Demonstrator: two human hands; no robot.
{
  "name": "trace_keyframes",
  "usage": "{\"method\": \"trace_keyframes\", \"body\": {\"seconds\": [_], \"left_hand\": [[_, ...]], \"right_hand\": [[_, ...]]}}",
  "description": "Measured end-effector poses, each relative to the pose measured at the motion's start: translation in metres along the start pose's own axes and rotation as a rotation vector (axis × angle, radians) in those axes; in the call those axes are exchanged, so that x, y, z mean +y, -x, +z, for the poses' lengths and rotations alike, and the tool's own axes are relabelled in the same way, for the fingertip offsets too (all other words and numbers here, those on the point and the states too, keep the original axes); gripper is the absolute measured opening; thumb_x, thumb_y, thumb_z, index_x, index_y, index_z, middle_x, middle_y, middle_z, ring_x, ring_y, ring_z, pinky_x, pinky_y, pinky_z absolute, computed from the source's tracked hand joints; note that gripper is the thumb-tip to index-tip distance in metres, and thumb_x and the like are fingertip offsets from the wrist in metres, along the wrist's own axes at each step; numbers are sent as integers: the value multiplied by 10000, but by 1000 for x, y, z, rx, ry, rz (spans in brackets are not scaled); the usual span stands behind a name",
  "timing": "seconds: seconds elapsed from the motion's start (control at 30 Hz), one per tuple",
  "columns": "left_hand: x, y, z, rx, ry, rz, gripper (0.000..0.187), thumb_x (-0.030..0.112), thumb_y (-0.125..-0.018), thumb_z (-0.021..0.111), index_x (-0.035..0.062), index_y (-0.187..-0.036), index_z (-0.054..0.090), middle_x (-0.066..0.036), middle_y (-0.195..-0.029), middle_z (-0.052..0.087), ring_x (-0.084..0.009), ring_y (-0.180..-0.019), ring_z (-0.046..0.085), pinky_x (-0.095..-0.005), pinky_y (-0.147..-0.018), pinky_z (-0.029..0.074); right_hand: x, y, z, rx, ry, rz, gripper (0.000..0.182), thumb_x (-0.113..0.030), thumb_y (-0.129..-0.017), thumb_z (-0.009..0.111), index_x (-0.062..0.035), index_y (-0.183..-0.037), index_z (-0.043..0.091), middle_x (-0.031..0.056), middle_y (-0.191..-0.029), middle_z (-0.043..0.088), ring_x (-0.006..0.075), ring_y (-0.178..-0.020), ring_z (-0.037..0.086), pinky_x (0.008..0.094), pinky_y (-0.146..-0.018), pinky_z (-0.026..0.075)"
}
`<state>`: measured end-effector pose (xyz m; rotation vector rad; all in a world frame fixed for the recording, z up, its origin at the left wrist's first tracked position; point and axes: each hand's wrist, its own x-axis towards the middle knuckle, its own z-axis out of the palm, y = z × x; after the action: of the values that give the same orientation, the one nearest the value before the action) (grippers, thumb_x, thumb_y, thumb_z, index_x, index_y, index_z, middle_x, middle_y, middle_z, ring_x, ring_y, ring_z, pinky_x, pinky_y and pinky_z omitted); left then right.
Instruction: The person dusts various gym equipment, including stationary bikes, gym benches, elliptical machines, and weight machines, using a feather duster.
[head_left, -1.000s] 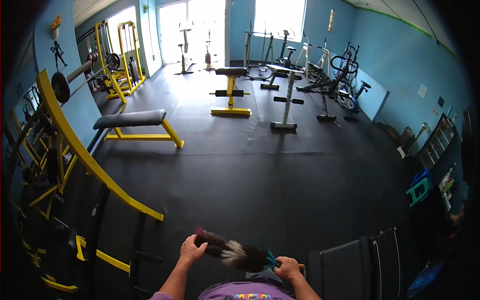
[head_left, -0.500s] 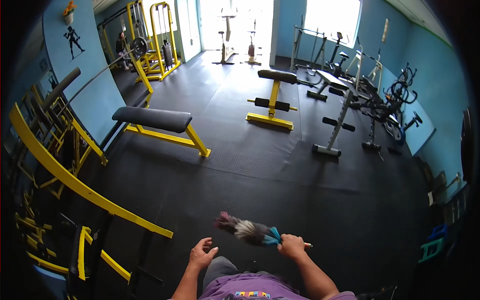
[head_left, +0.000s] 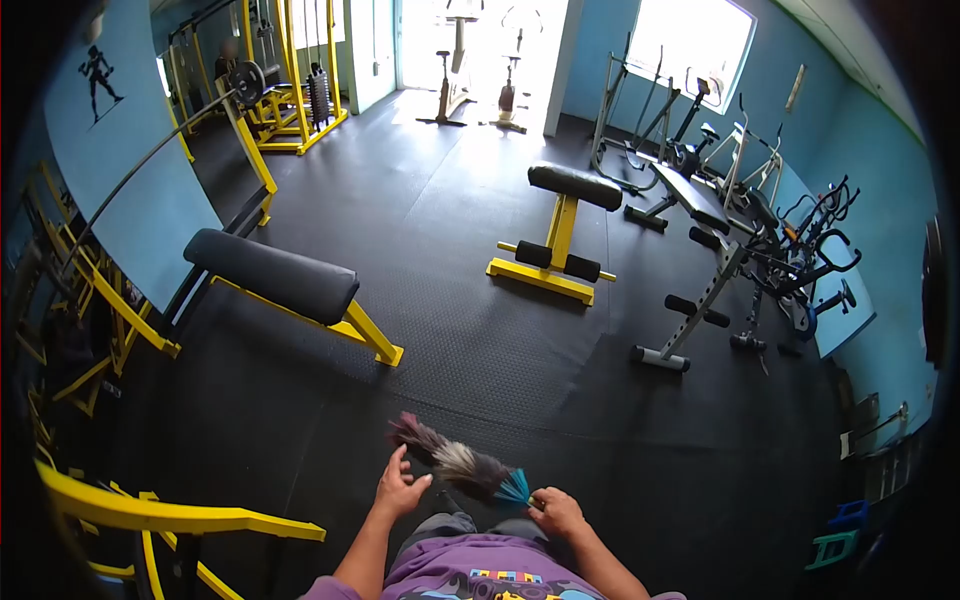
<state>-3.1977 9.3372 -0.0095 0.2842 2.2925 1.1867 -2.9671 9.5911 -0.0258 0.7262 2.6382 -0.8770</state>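
While the right hand (head_left: 560, 513) has its fingers wrapped round the teal end of a fluffy grey-and-maroon duster (head_left: 466, 467) above the black rubber floor (head_left: 330, 420), the left hand (head_left: 400, 492), fingers loosely open, is beside its plumes; gripping them calls for closing in.

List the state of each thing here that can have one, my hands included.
Right hand: closed around the duster's handle end.
Left hand: open, near the feathers; contact unclear.
Duster: held aslant, feathers spread.
Long black bench: standing, unoccupied.
Yellow-framed roller bench: upright, unoccupied.
Grey-framed bench: standing, pad sloped.
Barbell: plate on far end.
Doors: glare hides whether open.
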Motion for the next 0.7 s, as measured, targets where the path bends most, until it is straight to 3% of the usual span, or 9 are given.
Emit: {"method": "trace_keyframes", "body": {"seconds": [0.03, 0.07, 0.1, 0.17, 0.2, 0.3, 0.47, 0.63, 0.7], "left_hand": [[21, -31, -6, -11, -55, 23, 920, 324, -768, 796, 126, -1517, 300, -242, -1255, 589, -335, -1095, 638, -425, -938, 522], [27, -69, -7, 64, -245, 229, 924, 330, -778, 788, 131, -1528, 286, -253, -1324, 552, -368, -1189, 588, -420, -1029, 461], [51, -94, -13, 61, -256, 234, 924, 330, -778, 788, 131, -1528, 286, -253, -1324, 552, -368, -1189, 588, -420, -1029, 461], [118, -157, -23, -107, -41, 277, 883, 336, -785, 776, 132, -1516, 325, -227, -1385, 527, -380, -1247, 548, -406, -1087, 407], [120, -196, -20, -131, -25, 354, 759, 353, -803, 750, 104, -1451, 443, -200, -1381, 550, -350, -1253, 552, -393, -1080, 414], [129, -299, -10, -159, -328, 205, 653, 371, -811, 732, 75, -1363, 546, -199, -1346, 581, -344, -1250, 556, -388, -1067, 426], [197, -440, -11, 23, -171, 62, 563, 382, -802, 722, 15, -1222, 644, -202, -1208, 663, -343, -1148, 627, -395, -1001, 476], [295, -597, -45, 178, -148, 151, 507, 342, -794, 730, -12, -1151, 665, -223, -1136, 683, -360, -1098, 644, -403, -958, 492], [318, -661, -55, 192, -128, 149, 483, 328, -785, 735, -16, -1119, 670, -222, -1119, 687, -362, -1072, 652, -405, -939, 500]], "right_hand": [[-12, -21, -25, -2, -34, 36, 342, -380, -835, 697, -149, -1087, 683, 105, -998, 641, 327, -975, 639, 423, -860, 518], [-13, -44, -38, 3, -98, 20, 357, -408, -838, 698, -155, -1089, 684, 103, -1016, 654, 322, -995, 641, 419, -863, 518], [-12, -71, -50, 15, -163, -1, 372, -436, -842, 699, -160, -1091, 685, 100, -1034, 666, 316, -1015, 642, 416, -866, 517], [-20, -136, -82, 2, -229, 72, 394, -472, -848, 690, -161, -1090, 687, 100, -1043, 683, 315, -1018, 650, 415, -862, 520], [-24, -164, -96, -26, -283, 147, 418, -508, -855, 681, -162, -1090, 688, 99, -1052, 700, 313, -1021, 658, 414, -857, 523], [-33, -263, -141, -36, -175, 200, 483, -578, -858, 652, -166, -1109, 681, 103, -1049, 721, 325, -1015, 672, 421, -855, 527], [-25, -448, -213, -44, -179, 211, 534, -613, -816, 686, -160, -1099, 691, 136, -991, 729, 355, -980, 682, 433, -848, 530], [-42, -645, -335, -106, -54, 21, 492, -555, -829, 699, -142, -1097, 690, 121, -1045, 714, 339, -994, 675, 427, -849, 531], [-53, -721, -379, -107, -26, -25, 466, -579, -846, 659, -185, -1094, 687, 93, -1077, 691, 294, -1046, 651, 439, -872, 490]]}}
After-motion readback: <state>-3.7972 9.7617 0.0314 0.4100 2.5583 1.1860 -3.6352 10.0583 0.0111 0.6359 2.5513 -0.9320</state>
